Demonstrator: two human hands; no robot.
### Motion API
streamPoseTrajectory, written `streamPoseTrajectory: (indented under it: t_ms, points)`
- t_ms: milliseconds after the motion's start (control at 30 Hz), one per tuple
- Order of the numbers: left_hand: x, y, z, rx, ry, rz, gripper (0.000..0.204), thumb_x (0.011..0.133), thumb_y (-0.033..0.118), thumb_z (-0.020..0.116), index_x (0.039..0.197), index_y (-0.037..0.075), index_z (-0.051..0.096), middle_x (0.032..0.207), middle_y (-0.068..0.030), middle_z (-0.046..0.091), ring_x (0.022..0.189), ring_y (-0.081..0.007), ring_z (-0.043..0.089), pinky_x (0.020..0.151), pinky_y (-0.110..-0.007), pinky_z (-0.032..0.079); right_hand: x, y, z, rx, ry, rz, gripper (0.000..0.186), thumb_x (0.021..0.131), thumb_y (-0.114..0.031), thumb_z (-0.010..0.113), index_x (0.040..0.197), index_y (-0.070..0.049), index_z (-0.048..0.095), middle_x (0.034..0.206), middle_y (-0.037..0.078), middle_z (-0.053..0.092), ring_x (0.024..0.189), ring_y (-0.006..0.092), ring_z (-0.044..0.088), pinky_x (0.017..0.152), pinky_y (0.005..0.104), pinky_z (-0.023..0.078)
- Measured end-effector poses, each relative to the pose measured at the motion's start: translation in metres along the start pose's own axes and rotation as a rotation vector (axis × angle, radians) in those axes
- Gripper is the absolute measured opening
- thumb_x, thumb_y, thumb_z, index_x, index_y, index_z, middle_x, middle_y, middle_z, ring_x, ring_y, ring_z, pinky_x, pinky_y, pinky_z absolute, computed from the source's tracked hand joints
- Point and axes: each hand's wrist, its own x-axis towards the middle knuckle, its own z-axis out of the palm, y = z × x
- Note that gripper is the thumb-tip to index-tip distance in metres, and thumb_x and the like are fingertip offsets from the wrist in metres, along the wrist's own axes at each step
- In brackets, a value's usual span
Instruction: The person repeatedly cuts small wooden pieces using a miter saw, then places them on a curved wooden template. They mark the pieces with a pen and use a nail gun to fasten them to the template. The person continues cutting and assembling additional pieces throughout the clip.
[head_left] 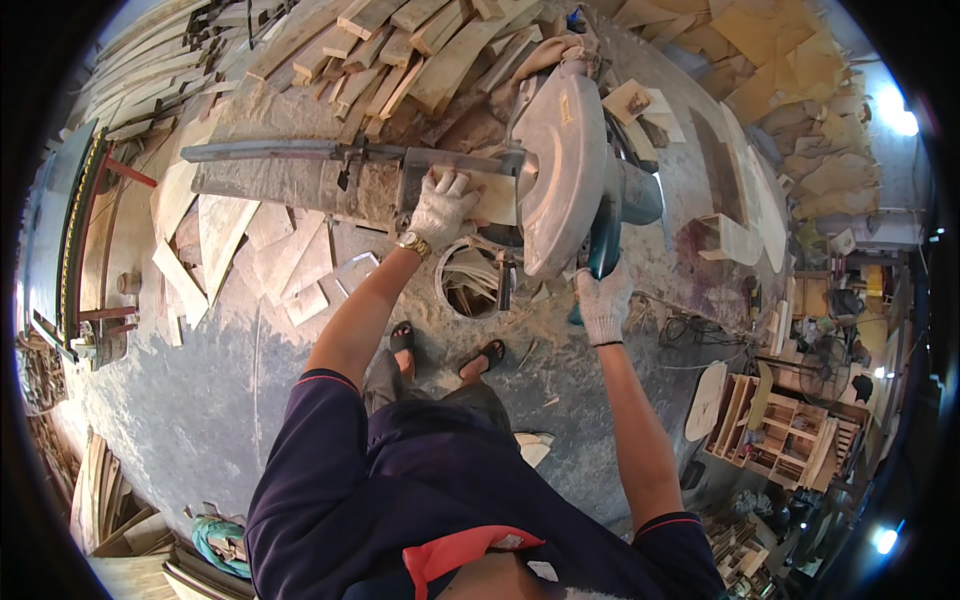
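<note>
My left hand [443,207], in a white knit glove and with a gold watch at the wrist, lies with fingers spread on a short pale board [497,199]. The board rests on the saw's bed, its right end close to the blade guard. My right hand [604,305], gloved too, is wrapped round the teal handle [606,240] of a mitre saw [562,165]. The large grey guard stands over the cutting spot and hides the blade. Whether the blade touches the board cannot be seen.
Cut boards [400,60] are heaped behind the saw. A long metal fence [280,150] runs left from it. Before the saw, a round container [441,290] holds thin offcuts. Flat wood pieces [290,255] lie at left, and wooden crates [790,435] stand at right.
</note>
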Motion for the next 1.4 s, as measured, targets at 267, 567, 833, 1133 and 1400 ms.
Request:
streamPoseTrajectory:
  t_ms: [267, 567, 833, 1133, 1400]
  points:
    - [0.001, 0.0, 0.0, -0.004, 0.024, 0.004, 0.068, 0.086, 0.052, 0.076, 0.142, 0.017, 0.062, 0.144, -0.017, 0.054, 0.145, -0.0433, 0.042, 0.119, -0.07, 0.026, -0.004, -0.001, -0.001, -0.044, -0.014, -0.013, 0.07, 0.076, -0.028, 0.075, 0.136, 0.005, 0.057, 0.108, 0.022, 0.066, 0.092, 0.0361, 0.066, 0.08, 0.0509, 0.054]
    - [0.003, 0.004, -0.009, -0.02, -0.097, -0.047, 0.066, 0.085, 0.049, 0.079, 0.142, 0.02, 0.062, 0.147, -0.0142, 0.053, 0.145, -0.0403, 0.043, 0.118, -0.069, 0.026, -0.012, -0.008, -0.001, -0.11, 0.067, -0.095, 0.07, 0.077, -0.027, 0.077, 0.137, 0.005, 0.058, 0.108, 0.023, 0.068, 0.091, 0.0386, 0.068, 0.081, 0.0485, 0.056]
    - [0.003, 0.0, -0.004, -0.024, -0.052, -0.014, 0.065, 0.084, 0.049, 0.079, 0.139, 0.019, 0.064, 0.139, -0.0149, 0.056, 0.14, -0.0393, 0.047, 0.116, -0.07, 0.028, -0.01, -0.003, 0.005, -0.084, 0.034, -0.035, 0.071, 0.078, -0.027, 0.078, 0.138, 0.004, 0.057, 0.112, 0.025, 0.069, 0.096, 0.0399, 0.07, 0.084, 0.05, 0.056]
    - [0.003, 0.0, -0.004, 0.006, -0.036, 0.01, 0.066, 0.086, 0.05, 0.077, 0.141, 0.018, 0.062, 0.141, -0.0165, 0.055, 0.14, -0.0405, 0.047, 0.115, -0.07, 0.03, -0.008, 0.018, 0.016, -0.027, 0.034, -0.018, 0.073, 0.077, -0.028, 0.079, 0.14, 0.003, 0.057, 0.117, 0.024, 0.069, 0.102, 0.0403, 0.069, 0.088, 0.0511, 0.056]
    - [0.003, -0.001, -0.001, 0.05, -0.059, 0.006, 0.066, 0.088, 0.053, 0.075, 0.142, 0.018, 0.061, 0.142, -0.0182, 0.055, 0.139, -0.0427, 0.047, 0.115, -0.068, 0.03, -0.015, 0.009, 0.017, -0.203, 0.085, -0.011, 0.073, 0.079, -0.03, 0.078, 0.141, 0.002, 0.057, 0.117, 0.023, 0.069, 0.103, 0.0398, 0.068, 0.09, 0.0515, 0.056]
